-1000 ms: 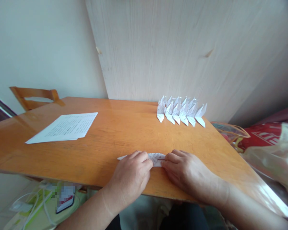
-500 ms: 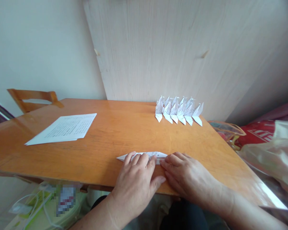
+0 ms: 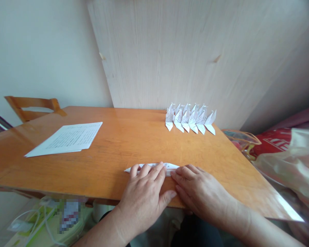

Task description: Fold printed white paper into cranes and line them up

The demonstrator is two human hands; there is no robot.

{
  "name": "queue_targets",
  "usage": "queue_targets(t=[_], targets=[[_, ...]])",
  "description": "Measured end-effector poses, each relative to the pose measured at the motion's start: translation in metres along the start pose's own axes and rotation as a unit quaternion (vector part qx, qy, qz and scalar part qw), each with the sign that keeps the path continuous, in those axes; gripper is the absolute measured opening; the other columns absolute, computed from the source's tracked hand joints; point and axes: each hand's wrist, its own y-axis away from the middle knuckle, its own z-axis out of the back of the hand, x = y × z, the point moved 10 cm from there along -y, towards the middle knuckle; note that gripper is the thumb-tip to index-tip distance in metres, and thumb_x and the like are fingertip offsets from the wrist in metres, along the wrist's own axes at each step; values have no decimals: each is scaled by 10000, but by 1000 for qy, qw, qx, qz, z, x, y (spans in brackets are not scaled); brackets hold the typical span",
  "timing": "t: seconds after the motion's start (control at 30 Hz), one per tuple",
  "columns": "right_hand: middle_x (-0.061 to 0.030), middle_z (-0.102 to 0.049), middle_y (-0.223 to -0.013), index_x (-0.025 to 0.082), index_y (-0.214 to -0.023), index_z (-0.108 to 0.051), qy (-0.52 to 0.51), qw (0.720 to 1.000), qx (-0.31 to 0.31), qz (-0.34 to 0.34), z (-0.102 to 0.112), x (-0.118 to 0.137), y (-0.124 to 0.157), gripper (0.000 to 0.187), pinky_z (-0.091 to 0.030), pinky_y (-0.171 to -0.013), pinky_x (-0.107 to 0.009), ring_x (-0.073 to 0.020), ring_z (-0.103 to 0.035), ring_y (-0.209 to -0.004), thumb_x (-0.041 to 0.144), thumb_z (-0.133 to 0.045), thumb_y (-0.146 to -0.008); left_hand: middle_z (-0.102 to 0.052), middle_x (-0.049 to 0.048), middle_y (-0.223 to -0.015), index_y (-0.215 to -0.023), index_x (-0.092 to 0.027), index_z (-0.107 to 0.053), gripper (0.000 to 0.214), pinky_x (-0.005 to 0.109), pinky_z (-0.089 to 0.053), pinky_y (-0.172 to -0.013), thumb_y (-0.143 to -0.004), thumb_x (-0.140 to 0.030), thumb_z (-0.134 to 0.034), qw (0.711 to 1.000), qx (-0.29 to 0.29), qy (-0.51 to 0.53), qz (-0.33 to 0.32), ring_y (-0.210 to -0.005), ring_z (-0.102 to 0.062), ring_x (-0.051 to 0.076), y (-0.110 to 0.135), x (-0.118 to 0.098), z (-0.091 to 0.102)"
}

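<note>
A strip of folded white printed paper (image 3: 172, 166) with pointed ends lies flat near the table's front edge. My left hand (image 3: 144, 192) lies palm down over its left and middle part, fingers a little apart and pressing on the paper, thumb out to the side on the table edge. On the right end of the strip rests my right hand (image 3: 198, 185), its fingers close together and pinning the paper down. Both hands cover much of the strip, so its lower folds are hidden.
Folded paper pieces (image 3: 193, 120) with upright tips stand in rows at the back right of the wooden table (image 3: 128, 137). Printed sheets (image 3: 67, 139) lie at the left. A chair (image 3: 36, 106) stands behind; bags (image 3: 285, 157) crowd the right side.
The fingers of my left hand have shifted slightly along the paper, with the index finger now reaching its far edge. My right hand stays in place. The view has moved slightly.
</note>
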Motion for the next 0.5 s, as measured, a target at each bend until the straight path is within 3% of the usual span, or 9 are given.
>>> queue_targets(t=[0.5], targets=[[-118, -657, -1081, 169, -1125, -688, 18, 999, 30, 7, -10, 0, 4, 230, -530, -866, -431, -256, -593, -982, 237, -525, -977, -497, 32, -1511, -1394, -290, -539, 544, 574, -287, -1032, -996, -617, -364, 1000, 3, -22, -3, -1241, -489, 314, 0, -1, 0]])
